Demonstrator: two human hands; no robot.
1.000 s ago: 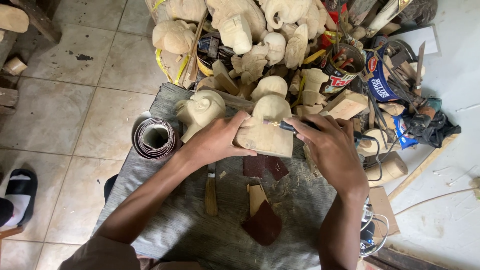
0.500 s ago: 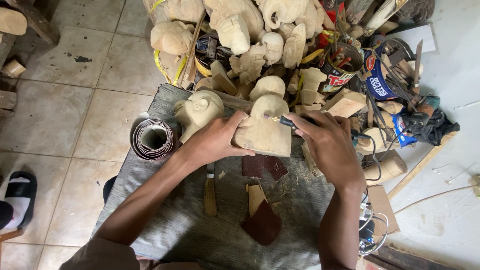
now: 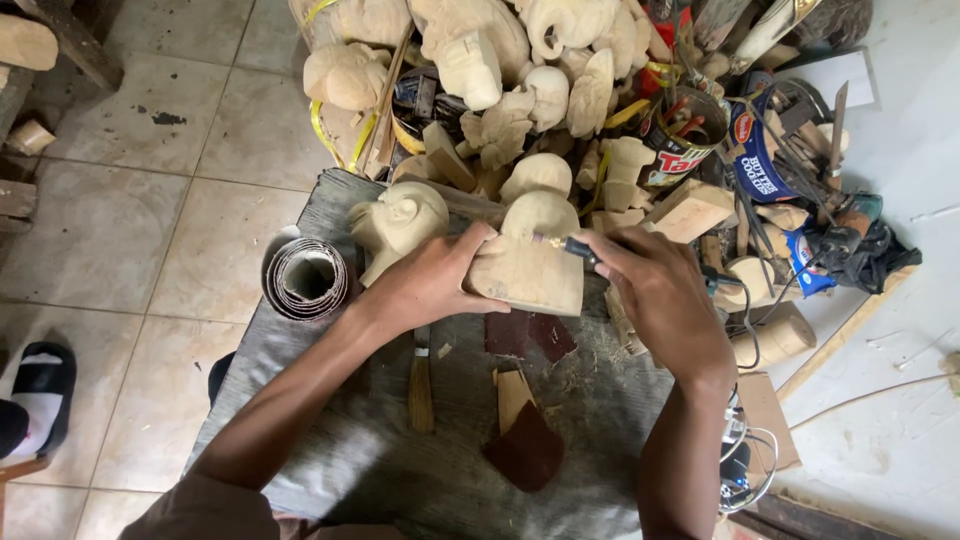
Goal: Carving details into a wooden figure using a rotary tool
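Grey cloth [image 3: 330, 440] covers your lap over tiled floor; at its twelve o'clock your left hand [image 3: 432, 282] clamps the pale wooden carving [image 3: 530, 262], while your right hand [image 3: 662, 290], closed around a small chisel [image 3: 572, 246], has crept leftward, so cutting continues.

The left hand [image 3: 435, 280] grips the pale wooden carving [image 3: 530, 262] at its nine o'clock side, thumb on top; the right hand [image 3: 655, 290] pinches a small carving tool [image 3: 575, 247] whose tip touches the carving's upper edge; both rest over a grey cloth [image 3: 330, 440]; at six o'clock lie a wooden-handled chisel [image 3: 421, 385] and dark sandpaper scraps [image 3: 527, 450]; at nine o'clock stands a sandpaper roll [image 3: 305, 280]; at twelve o'clock unfinished carvings [image 3: 480, 50] are heaped.
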